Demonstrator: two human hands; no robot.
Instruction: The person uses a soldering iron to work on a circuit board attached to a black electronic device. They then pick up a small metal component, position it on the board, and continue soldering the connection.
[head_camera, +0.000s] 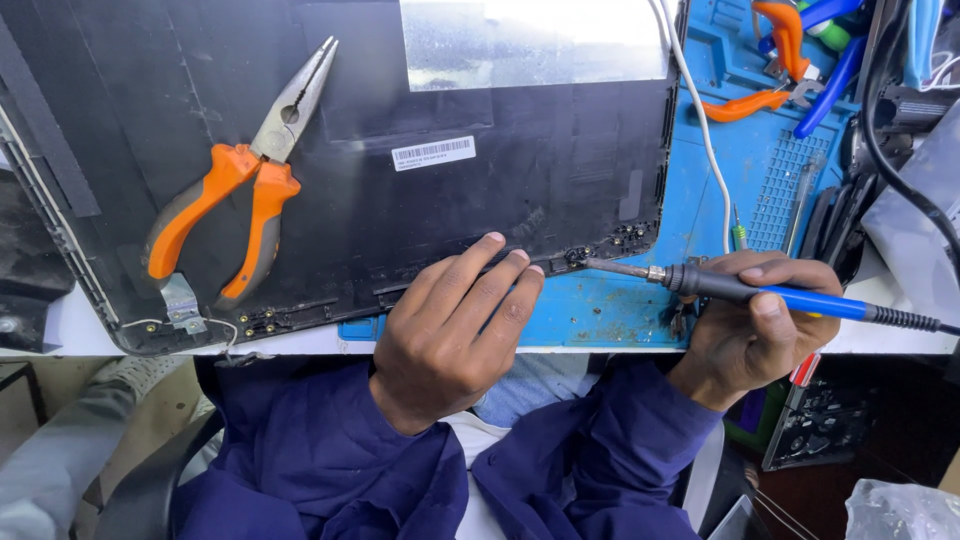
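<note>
A black laptop lid panel (380, 170) lies flat across the bench (60, 325), its lower-left corner overhanging the near edge and its right edge ending on a blue work mat (620, 310). Orange-handled long-nose pliers (245, 175) rest on the left part of the panel, well apart from both hands, so the middle of the panel is open room. To the right the space is tight: a white cable (700, 130) runs down over the mat, and orange and blue hand tools (790, 60) crowd the far right corner beside black cords.

The left hand (450, 330) lies palm down at the panel's near edge, fingers (500, 270) straight and pressed onto the black surface; its grip is flat and closes on nothing.

The right hand (750, 325) has its grip wrapped tight round a soldering iron (760, 292) with a blue and black handle, thumb on top, held nearly level. The metal tip points left and meets the hinge bracket (600, 245) at the panel's lower-right corner, just beside the left fingertips. The iron's cord leaves off the right edge of the view.
</note>
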